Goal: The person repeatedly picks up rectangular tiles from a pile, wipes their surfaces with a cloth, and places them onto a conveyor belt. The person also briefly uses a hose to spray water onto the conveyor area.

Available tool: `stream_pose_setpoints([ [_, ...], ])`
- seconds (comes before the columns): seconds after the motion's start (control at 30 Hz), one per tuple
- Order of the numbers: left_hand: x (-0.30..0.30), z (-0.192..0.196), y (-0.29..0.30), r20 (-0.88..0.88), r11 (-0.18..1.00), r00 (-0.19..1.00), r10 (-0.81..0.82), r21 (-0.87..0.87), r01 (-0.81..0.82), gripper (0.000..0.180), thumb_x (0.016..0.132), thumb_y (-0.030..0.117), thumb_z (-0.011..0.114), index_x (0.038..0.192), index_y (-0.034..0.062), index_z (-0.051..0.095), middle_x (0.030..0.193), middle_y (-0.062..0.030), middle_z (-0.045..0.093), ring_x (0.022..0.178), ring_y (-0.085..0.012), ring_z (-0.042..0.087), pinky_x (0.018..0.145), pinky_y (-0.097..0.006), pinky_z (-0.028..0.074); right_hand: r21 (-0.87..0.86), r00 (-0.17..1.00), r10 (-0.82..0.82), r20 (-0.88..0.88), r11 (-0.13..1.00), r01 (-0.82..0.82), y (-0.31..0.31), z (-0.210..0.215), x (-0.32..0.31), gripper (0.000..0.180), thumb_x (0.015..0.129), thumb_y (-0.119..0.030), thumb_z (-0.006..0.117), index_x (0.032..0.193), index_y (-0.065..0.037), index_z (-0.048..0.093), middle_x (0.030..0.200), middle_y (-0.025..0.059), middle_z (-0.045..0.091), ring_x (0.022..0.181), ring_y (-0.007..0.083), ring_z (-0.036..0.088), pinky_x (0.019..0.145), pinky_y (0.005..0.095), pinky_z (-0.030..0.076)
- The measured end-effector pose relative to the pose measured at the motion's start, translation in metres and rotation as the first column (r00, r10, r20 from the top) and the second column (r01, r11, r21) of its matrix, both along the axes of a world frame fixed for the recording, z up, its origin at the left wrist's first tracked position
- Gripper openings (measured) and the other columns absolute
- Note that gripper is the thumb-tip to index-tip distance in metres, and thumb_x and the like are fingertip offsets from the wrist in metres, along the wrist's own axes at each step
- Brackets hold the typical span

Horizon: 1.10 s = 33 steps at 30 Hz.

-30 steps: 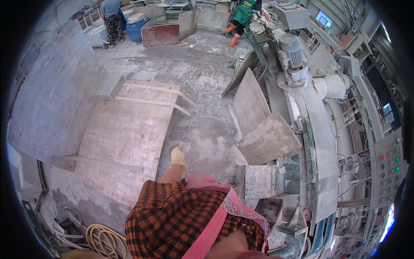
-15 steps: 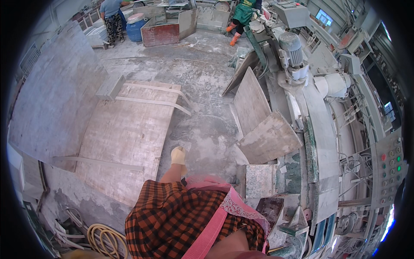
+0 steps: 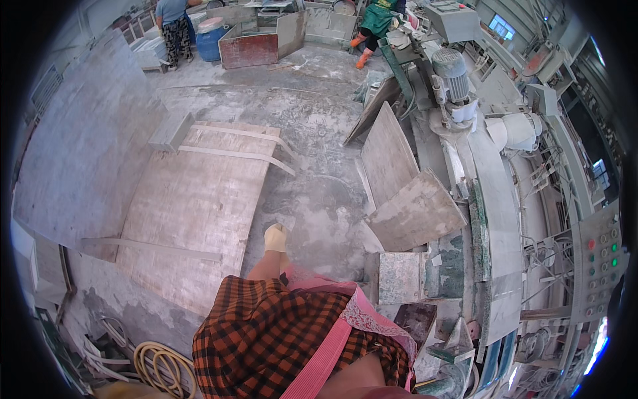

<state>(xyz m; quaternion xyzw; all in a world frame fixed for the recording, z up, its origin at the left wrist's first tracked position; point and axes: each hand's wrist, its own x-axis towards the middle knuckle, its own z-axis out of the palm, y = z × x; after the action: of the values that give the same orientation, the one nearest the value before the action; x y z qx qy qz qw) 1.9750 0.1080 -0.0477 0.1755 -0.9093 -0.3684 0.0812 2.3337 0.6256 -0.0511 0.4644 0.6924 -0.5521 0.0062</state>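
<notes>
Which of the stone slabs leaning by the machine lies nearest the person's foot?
The lower, wedge-shaped grey slab, just right of the foot; the taller upright slab stands farther behind it.

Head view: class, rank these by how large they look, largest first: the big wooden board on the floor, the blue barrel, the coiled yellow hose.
1. Wooden board, clearly largest.
2. Coiled yellow hose.
3. Blue barrel.
The hose lies near the camera and the barrel far off, so their order is unsure.
</notes>
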Motion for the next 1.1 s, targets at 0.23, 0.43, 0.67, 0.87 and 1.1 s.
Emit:
stream_pose_setpoints([
  [0.23, -0.002, -0.001, 0.002, -0.016, 0.999, 1.0, -0.006, -0.04, 0.006, 0.025, 0.086, 0.027, 0.06, 0.08, 0.0049, 0.069, 0.081, -0.0219, 0.066, 0.079, -0.0417, 0.065, 0.071, -0.049, 0.05, 0.03, 0.998, 0.04, -0.055, 0.999, -0.038, 0.01, -0.015, 0.003, 0.029, 0.092, -0.021, 0.055, 0.068, -0.005, 0.055, 0.062, -0.0048, 0.046, 0.058, 0.0063, 0.037, 0.05, 0.0292, 0.03],
  [0.43, -0.003, 0.001, 0.002, 0.005, 0.999, 1.0, -0.004, -0.051, 0.004, 0.026, 0.087, 0.027, 0.057, 0.08, 0.0056, 0.069, 0.081, -0.0219, 0.066, 0.079, -0.0418, 0.065, 0.071, -0.049, 0.05, 0.125, 0.998, 0.046, 0.043, 0.991, -0.051, 0.0, 0.01, -0.005, 0.028, 0.09, -0.023, 0.055, 0.069, -0.005, 0.056, 0.061, -0.0037, 0.046, 0.058, 0.0073, 0.038, 0.051, 0.0307, 0.032],
  [0.67, -0.001, 0.007, 0.001, 0.017, 0.999, 1.0, -0.014, -0.047, 0.015, 0.025, 0.087, 0.027, 0.056, 0.079, 0.006, 0.068, 0.082, -0.0221, 0.066, 0.08, -0.042, 0.065, 0.071, -0.049, 0.05, 0.067, 0.997, -0.001, 0.078, 0.998, -0.004, -0.003, 0.018, -0.009, 0.027, 0.091, -0.023, 0.054, 0.072, -0.004, 0.06, 0.061, -0.0032, 0.048, 0.057, 0.0081, 0.041, 0.051, 0.0305, 0.033],
  [0.87, 0.001, 0.012, 0.001, 0.025, 1.0, 1.0, -0.006, -0.021, 0.006, 0.025, 0.087, 0.027, 0.056, 0.081, 0.0064, 0.069, 0.082, -0.0219, 0.066, 0.081, -0.0413, 0.065, 0.073, -0.049, 0.05, 0.156, 0.995, -0.019, 0.1, 0.988, 0.004, -0.008, 0.02, -0.011, 0.029, 0.091, -0.026, 0.055, 0.073, -0.003, 0.059, 0.061, -0.0031, 0.049, 0.057, 0.0094, 0.041, 0.052, 0.0327, 0.035],
  [1.1, 0.001, 0.011, 0.002, 0.023, 1.0, 1.0, -0.006, -0.005, 0.006, 0.026, 0.086, 0.028, 0.057, 0.082, 0.0056, 0.069, 0.082, -0.0231, 0.066, 0.082, -0.0416, 0.065, 0.073, -0.049, 0.05, 0.08, 0.988, 0.137, 0.074, 0.986, -0.143, 0.003, 0.013, -0.004, 0.03, 0.089, -0.025, 0.056, 0.076, 0.0, 0.064, 0.063, 0.0005, 0.054, 0.061, 0.0109, 0.048, 0.057, 0.0322, 0.042],
])
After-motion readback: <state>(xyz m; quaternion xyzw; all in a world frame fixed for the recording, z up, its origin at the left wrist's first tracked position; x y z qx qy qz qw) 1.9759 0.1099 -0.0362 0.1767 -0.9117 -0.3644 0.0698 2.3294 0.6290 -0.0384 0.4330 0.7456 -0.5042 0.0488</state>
